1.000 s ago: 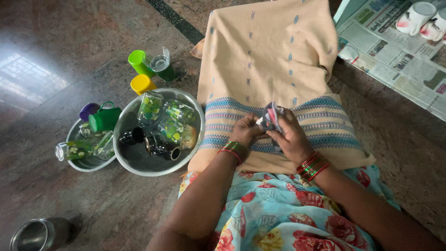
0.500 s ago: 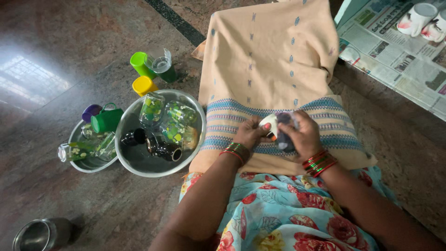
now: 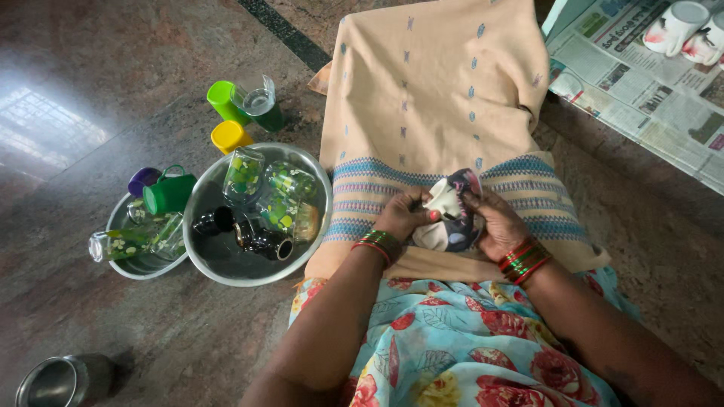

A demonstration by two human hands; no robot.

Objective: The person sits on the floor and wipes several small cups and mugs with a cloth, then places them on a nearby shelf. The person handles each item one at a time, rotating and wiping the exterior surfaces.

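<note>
A patterned mug (image 3: 451,213) is held over the beige cloth (image 3: 445,98) between both hands, near the middle of the view. Compared with a second earlier, the mug is turned: its pale side and dark rim are now shown more fully, and it is tilted toward 12 o'clock, so a fresh part of its surface is brought under the fingers. The left hand (image 3: 403,215) is closed around the mug's left side, thumb pressed on the pale wall; the right hand (image 3: 494,222) is cupped under and around the right side, fingers curled on it.

At 9 o'clock of the hands lies a large steel bowl (image 3: 226,264) in which about three printed glasses (image 3: 245,175) and two dark cups (image 3: 260,240) are counted. At its 9 o'clock a smaller bowl (image 3: 121,218) holds one green mug (image 3: 170,194), one purple cup (image 3: 141,181) and two lying glasses. At 12 o'clock of the large bowl stand one green tumbler (image 3: 221,98), one yellow tumbler (image 3: 230,136) and one clear glass (image 3: 256,100). One steel cup (image 3: 56,380) lies at 7 o'clock. Two white mugs (image 3: 682,30) rest on newspaper (image 3: 641,98) at 2 o'clock
</note>
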